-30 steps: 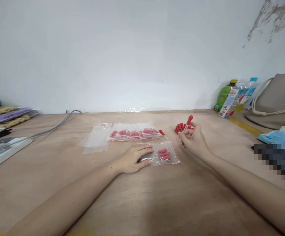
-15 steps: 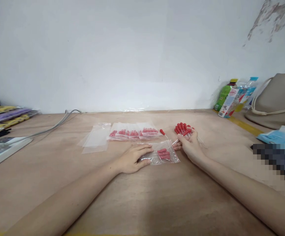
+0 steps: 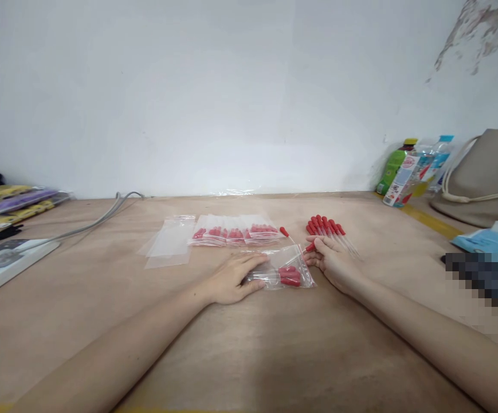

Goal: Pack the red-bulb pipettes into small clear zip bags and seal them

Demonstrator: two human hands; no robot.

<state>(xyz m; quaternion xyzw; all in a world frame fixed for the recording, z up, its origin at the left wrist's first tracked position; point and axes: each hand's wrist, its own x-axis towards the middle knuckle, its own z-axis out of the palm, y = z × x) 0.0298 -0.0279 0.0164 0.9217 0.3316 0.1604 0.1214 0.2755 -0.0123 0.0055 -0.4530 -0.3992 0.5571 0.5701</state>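
Observation:
A clear zip bag (image 3: 298,261) lies on the table with several red-bulbed droppers (image 3: 289,276) inside, bulbs toward the bag's mouth on the right. My left hand (image 3: 235,278) holds the bag's left end, thumb below and fingers above, pressed to the table. At the mouth, my right hand (image 3: 332,261) pinches one dropper by its red bulb (image 3: 310,247); its glass tube points left, mostly hidden by the bag. Behind that hand lies a fan of loose droppers (image 3: 324,223). A single dropper (image 3: 284,232) rests just behind the bag.
Several filled bags (image 3: 234,232) lie in a row behind my left hand, beside flat bags without droppers (image 3: 169,244). A power strip (image 3: 16,261) with a cable is at left. Bottles (image 3: 399,172), a beige bag (image 3: 485,175) and blue packets (image 3: 485,241) stand or lie at right.
My right hand has moved down and left from the loose droppers to the bag's mouth, bringing a dropper. The droppers in the bag have shifted slightly. My left hand stays on the bag.

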